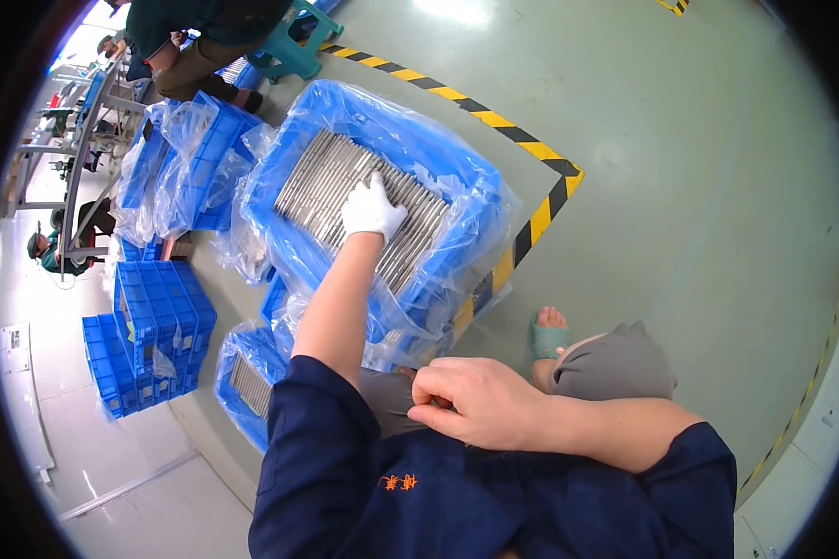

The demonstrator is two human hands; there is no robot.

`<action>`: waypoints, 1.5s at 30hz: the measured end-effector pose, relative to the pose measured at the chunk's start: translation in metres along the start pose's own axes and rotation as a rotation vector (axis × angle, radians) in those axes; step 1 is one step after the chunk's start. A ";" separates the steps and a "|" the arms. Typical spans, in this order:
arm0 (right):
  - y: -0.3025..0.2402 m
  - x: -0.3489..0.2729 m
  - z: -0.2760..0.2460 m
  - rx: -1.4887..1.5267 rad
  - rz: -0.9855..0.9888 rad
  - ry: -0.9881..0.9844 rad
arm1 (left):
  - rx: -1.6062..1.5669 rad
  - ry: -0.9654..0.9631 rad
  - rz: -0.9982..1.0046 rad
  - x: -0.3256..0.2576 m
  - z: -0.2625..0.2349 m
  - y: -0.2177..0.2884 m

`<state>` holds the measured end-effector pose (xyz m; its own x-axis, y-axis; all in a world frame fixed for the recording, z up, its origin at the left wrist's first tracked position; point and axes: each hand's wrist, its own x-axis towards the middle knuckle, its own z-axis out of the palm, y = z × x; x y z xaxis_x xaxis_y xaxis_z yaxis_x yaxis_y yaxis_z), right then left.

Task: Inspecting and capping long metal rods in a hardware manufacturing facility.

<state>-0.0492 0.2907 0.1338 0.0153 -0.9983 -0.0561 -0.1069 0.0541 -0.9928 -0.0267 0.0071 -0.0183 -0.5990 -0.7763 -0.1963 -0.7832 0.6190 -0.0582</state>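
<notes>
My left hand (371,211), in a white glove, lies on a layer of slim metal rods (326,182) with its fingers apart. No rod is visibly lifted. The rods lie side by side in a blue crate (480,177) lined with clear plastic film (345,102). Bare and loosely curled, my right hand (480,401) is held in front of my waist, above my lap. Nothing shows in its fingers, though the palm side is partly hidden.
Stacked blue crates (163,326) stand at the left, and a smaller lined crate (242,391) holds more rods. Another person (205,37) sits by a green stool (294,42) at the far left. Black-and-yellow floor tape (531,228) runs beside the large crate.
</notes>
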 end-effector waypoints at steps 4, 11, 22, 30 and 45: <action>0.003 0.001 0.001 0.003 0.002 0.000 | 0.065 -0.028 0.007 0.007 -0.002 0.004; -0.004 0.004 -0.001 -0.045 0.034 -0.038 | -0.023 -0.059 0.077 -0.005 0.006 0.010; 0.013 0.010 0.003 0.150 0.121 0.008 | -0.812 0.474 -0.043 0.013 -0.008 -0.047; 0.013 0.037 0.014 0.659 0.190 0.144 | -2.152 0.586 -0.006 -0.064 -0.156 -0.018; -0.005 0.083 0.033 1.272 0.090 0.349 | -2.920 0.551 0.087 -0.276 -0.119 -0.029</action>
<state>-0.0149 0.2085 0.1308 -0.2185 -0.9327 -0.2869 0.9106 -0.0892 -0.4036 0.1411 0.1894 0.1539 -0.2927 -0.9532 -0.0754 0.9122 -0.3021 0.2768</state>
